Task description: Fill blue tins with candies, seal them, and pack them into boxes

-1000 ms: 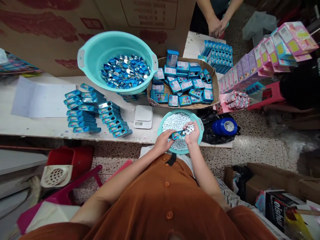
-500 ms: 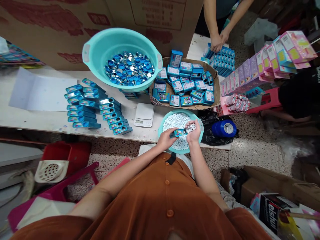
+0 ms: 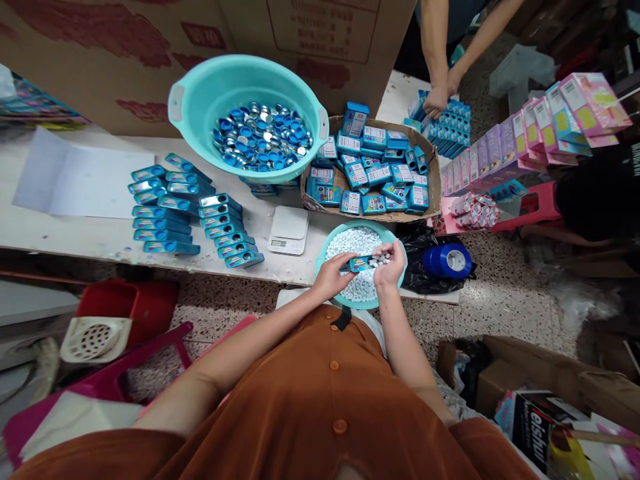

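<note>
"Holding what?"

"Gripping one tin (image 3: 360, 264) in the left hand (image 3: 333, 277), thumb on one side, fingers on the other. Cupping pellets (image 3: 381, 259) in the right hand (image 3: 393, 268), too many to count, right at the tin's open end."

"Held where?"

"Above one bowl (image 3: 389, 233), full of more pellets, at the front edge of the table (image 3: 75, 230)."

"Any more tins about?"

"Seven in the right cluster (image 3: 233, 240). About eleven in the left cluster (image 3: 163, 224), with some overlap. Over twenty piled in one carton (image 3: 434, 179), some hidden."

"And between the clusters and the bowl?"

"Just one scale (image 3: 289, 230). Behind it, one tub (image 3: 200, 100) with caps (image 3: 260, 137) past counting."

"On the far side?"

"One roll of tape (image 3: 447, 261) on one black bag (image 3: 413, 268), just beside the bowl. Past the carton, two hands of a co-worker (image 3: 434, 47), at least one touching a block (image 3: 453, 130) of tins, hard to count from here."
</note>
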{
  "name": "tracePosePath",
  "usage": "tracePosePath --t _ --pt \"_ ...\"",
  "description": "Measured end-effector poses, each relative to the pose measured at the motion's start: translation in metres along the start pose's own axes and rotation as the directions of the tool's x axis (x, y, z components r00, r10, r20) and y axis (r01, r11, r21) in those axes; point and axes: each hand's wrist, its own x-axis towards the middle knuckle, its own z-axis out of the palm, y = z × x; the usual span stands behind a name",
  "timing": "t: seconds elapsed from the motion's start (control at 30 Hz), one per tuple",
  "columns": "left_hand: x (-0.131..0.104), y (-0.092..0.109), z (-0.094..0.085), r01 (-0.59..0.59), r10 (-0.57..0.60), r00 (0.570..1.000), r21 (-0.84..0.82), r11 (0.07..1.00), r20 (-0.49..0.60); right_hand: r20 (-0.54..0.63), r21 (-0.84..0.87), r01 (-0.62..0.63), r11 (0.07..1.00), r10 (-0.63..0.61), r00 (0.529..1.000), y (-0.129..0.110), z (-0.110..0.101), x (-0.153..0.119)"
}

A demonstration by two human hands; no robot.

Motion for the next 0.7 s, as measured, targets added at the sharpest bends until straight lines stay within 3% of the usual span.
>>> tracePosePath --t 0.23,0.5,0.7 --pt "-0.002 -0.001 0.001 0.001 -0.002 0.999 -0.021 1.0 -0.035 -0.025 0.018 0.007 1.0 -0.007 1.0 -0.002 0.007 0.002" --pt "-0.004 0.006 0.003 -0.058 0.053 0.996 -0.066 0.996 -0.077 0.018 -0.043 0.162 0.986 -0.162 0.987 -0.013 0.012 -0.01" --pt "0.003 0.002 0.009 -0.05 0.047 0.997 -0.043 0.998 -0.06 0.022 -0.103 0.19 0.976 -0.189 0.982 -0.01 0.012 -0.006"
